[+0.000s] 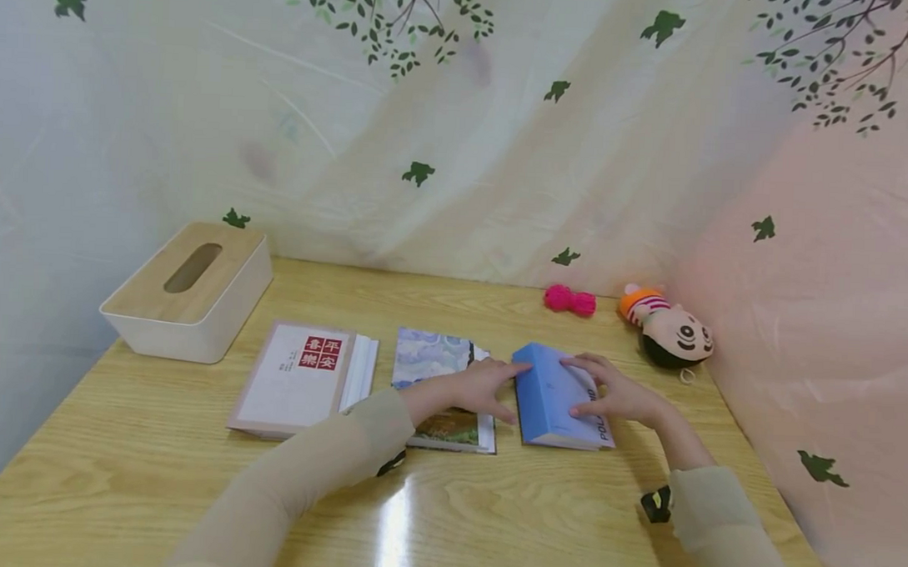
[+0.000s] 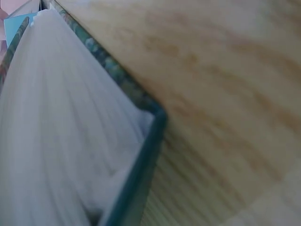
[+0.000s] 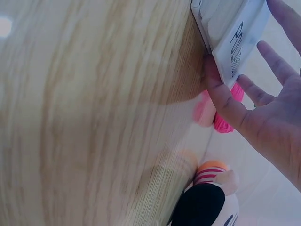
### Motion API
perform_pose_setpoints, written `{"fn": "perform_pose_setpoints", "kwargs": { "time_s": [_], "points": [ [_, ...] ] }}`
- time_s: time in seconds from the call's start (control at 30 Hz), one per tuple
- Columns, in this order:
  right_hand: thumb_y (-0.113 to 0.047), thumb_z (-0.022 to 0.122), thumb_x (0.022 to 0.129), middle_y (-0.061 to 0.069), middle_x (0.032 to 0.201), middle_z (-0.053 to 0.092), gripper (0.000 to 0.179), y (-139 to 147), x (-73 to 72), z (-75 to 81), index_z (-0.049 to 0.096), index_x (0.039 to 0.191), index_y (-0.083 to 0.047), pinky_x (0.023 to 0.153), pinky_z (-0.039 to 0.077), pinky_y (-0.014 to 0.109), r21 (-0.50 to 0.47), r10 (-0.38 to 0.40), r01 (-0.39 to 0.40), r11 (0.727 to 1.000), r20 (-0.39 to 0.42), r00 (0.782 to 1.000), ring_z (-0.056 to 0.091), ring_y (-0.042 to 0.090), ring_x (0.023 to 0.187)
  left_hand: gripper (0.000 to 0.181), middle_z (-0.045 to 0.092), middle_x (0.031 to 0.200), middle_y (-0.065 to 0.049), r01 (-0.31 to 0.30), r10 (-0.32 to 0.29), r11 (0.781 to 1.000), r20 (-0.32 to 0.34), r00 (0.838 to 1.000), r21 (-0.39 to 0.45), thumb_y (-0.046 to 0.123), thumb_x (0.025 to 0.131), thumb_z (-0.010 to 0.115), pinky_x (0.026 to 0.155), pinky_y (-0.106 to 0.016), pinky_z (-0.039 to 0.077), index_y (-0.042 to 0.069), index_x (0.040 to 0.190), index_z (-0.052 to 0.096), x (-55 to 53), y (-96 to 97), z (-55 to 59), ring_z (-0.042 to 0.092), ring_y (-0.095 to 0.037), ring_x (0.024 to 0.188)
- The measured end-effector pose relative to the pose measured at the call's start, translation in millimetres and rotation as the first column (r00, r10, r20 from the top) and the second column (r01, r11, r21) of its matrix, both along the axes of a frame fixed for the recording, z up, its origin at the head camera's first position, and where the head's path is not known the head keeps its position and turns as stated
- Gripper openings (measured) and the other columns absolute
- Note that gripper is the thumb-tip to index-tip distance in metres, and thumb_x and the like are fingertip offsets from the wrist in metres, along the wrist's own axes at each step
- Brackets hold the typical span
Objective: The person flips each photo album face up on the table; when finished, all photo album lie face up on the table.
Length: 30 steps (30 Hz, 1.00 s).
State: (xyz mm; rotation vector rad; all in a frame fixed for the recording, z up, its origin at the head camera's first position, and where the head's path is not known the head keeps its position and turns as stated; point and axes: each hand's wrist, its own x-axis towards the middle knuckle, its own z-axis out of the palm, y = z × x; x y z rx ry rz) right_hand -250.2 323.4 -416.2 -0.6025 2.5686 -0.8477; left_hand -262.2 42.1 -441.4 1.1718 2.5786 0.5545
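A thick blue book (image 1: 563, 396) with black lettering lies on the table. My right hand (image 1: 621, 394) reaches over its right side with fingers spread, fingertips on the cover. In the right wrist view the thumb of my right hand (image 3: 268, 110) lies along the book's corner (image 3: 233, 52). At the book's left, my left hand (image 1: 484, 387) has its fingers extended, one fingertip at the blue spine. Below that hand and wrist lies a book with a painted cover (image 1: 429, 359), partly covered; its page edges (image 2: 61, 117) fill much of the left wrist view.
A white book with red characters (image 1: 293, 382) lies at the left. Behind it stands a white tissue box with a wooden lid (image 1: 157, 281). Toward the back right are a bright pink yarn bundle (image 1: 569, 301) and a plush doll (image 1: 673, 329) against the curtain.
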Motion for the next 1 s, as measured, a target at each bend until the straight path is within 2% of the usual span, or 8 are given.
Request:
{"fn": "perform_pose_setpoints", "kwargs": {
  "time_s": [0.3,0.5,0.6,0.77,0.87,1.0],
  "points": [
    [-0.035,0.076,0.079,0.027,0.150,0.011,0.083,2,3.1,1.5,0.033,0.146,-0.012,0.099,0.018,0.075,0.056,0.010,-0.011,0.998,0.018,1.000,0.016,0.051,0.133,0.089,0.039,0.147,-0.009,-0.004,0.004,0.999,0.017,1.000,-0.049,0.046,0.082,0.069,0.108,-0.042,0.034,0.020,0.152,0.021,5.0,4.0,0.9,0.037,-0.026,0.133],
    [-0.038,0.076,0.078,0.028,0.151,0.011,0.084,5,1.1,5.6,0.033,0.146,-0.014,0.098,0.018,0.075,0.087,0.030,-0.030,0.996,0.007,1.000,0.014,0.052,0.135,0.085,0.040,0.147,-0.010,-0.001,0.000,0.999,0.025,1.000,0.034,0.040,0.084,0.070,0.110,-0.037,0.032,0.015,0.151,0.024,6.7,3.4,0.1,0.038,-0.025,0.134],
    [-0.037,0.077,0.077,0.029,0.152,0.011,0.085,7,0.6,12.9,0.033,0.146,-0.013,0.099,0.018,0.075,0.077,0.022,-0.022,0.997,0.003,1.000,0.012,0.053,0.136,0.083,0.041,0.146,-0.009,-0.002,0.002,0.996,0.002,1.000,0.086,0.038,0.085,0.069,0.111,-0.034,0.031,0.011,0.150,0.026,8.6,-1.0,2.0,0.039,-0.023,0.134],
    [-0.033,0.077,0.078,0.025,0.152,0.017,0.085,4,0.8,30.1,0.031,0.147,-0.012,0.100,0.019,0.073,0.042,0.005,-0.004,0.999,-0.029,1.000,0.014,0.049,0.137,0.078,0.039,0.148,-0.007,-0.044,0.048,0.993,-0.034,0.998,0.112,0.038,0.087,0.066,0.113,-0.039,0.029,0.011,0.149,0.027,17.4,-16.9,21.7,0.037,-0.026,0.135],
    [-0.035,0.075,0.079,0.020,0.152,0.025,0.083,-3,0.7,42.7,0.032,0.147,-0.014,0.102,0.024,0.069,0.060,0.009,-0.003,0.998,-0.095,0.995,0.020,0.046,0.137,0.075,0.038,0.149,-0.008,-0.073,0.080,0.992,-0.067,0.995,0.103,0.041,0.089,0.063,0.112,-0.040,0.029,0.013,0.150,0.027,23.4,-29.0,37.6,0.035,-0.027,0.136],
    [-0.037,0.072,0.083,0.018,0.151,0.028,0.078,-18,1.7,57.6,0.032,0.147,-0.018,0.100,0.031,0.066,0.064,0.009,0.003,0.998,-0.181,0.983,0.027,0.043,0.135,0.072,0.037,0.149,-0.011,-0.111,0.123,0.990,-0.135,0.983,0.090,0.043,0.091,0.059,0.111,-0.041,0.031,0.015,0.149,0.028,30.0,-47.3,53.4,0.035,-0.028,0.136]
  ]
}}
